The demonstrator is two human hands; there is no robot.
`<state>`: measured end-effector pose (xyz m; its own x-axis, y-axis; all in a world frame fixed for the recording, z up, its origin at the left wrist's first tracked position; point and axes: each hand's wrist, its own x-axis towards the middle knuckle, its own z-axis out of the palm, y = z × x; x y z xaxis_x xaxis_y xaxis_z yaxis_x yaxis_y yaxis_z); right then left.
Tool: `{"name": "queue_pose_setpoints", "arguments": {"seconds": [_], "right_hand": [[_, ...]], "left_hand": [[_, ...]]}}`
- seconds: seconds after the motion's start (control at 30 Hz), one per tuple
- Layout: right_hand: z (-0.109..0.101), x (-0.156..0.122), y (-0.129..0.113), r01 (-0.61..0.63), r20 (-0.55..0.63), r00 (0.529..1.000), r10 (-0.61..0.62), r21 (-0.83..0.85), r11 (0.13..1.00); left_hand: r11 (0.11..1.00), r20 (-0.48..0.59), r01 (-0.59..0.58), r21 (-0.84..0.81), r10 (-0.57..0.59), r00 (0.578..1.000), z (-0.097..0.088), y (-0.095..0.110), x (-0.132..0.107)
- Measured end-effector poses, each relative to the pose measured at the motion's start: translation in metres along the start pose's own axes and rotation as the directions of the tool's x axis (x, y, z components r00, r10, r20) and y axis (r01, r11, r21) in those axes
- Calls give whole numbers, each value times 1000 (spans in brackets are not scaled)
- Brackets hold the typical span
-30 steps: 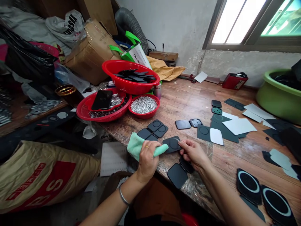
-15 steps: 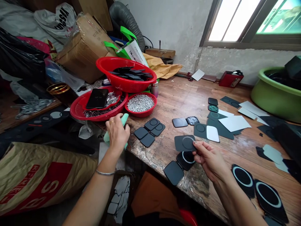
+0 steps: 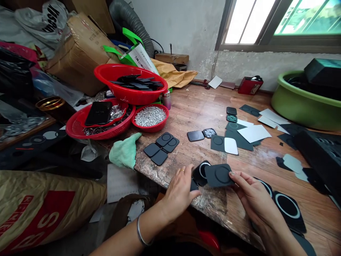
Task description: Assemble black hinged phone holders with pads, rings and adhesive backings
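My right hand [image 3: 250, 190] pinches a dark grey rounded sheet [image 3: 220, 175] with a ring mark by its right edge, above the table. Behind and left of that sheet is a hinged black pad [image 3: 201, 172] with a pale ring on one leaf. My left hand [image 3: 181, 188] is closed over the pad's other leaf at the table's front edge, thumb and fingers on either side, hiding most of it. A green cloth [image 3: 124, 151] lies at the table's edge, apart from both hands. A group of folding black pads [image 3: 161, 147] lies left of centre.
Red baskets hold black plates [image 3: 138, 82], silver pins [image 3: 150, 116] and a phone [image 3: 98, 113]. White and grey sheets [image 3: 254, 133] lie on the right, with a green tub [image 3: 306, 110] behind. More ringed black pads [image 3: 289, 209] are near my right forearm.
My left hand has let go of the green cloth and moved right onto the hinged pad. The sheet in my right hand has shifted slightly right and lower. The view has turned slightly.
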<state>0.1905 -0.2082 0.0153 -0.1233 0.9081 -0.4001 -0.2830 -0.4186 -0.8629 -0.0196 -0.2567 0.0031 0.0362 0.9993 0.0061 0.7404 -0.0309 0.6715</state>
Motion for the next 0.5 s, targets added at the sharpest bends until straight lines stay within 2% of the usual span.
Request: {"name": "queue_pose_setpoints", "arguments": {"seconds": [0.07, 0.13, 0.2, 0.27, 0.33, 0.5], "right_hand": [[-4, -4, 1, -2, 10, 1000, 2, 9, 1000], [-4, -7, 1, -19, 17, 1000, 18, 22, 1000], [-3, -10, 2, -53, 47, 998, 52, 31, 998], [0, -12, 2, -84, 83, 993, 81, 44, 995], [3, -14, 3, -106, 103, 990, 100, 59, 993], [7, -17, 7, -148, 112, 984, 137, 99, 984]], "left_hand": [[987, 49, 76, -139, -70, 996, -7, -4, 6], [927, 164, 190, -324, -142, 976, -17, -8, 10], [784, 326, 342, -519, -189, 926, -25, -7, 10], [615, 459, 470, -634, -190, 868, -29, -4, 6], [525, 517, 528, -668, -183, 836, -30, 1, 2], [472, 585, 595, -650, -189, 789, -28, 11, -3]]}}
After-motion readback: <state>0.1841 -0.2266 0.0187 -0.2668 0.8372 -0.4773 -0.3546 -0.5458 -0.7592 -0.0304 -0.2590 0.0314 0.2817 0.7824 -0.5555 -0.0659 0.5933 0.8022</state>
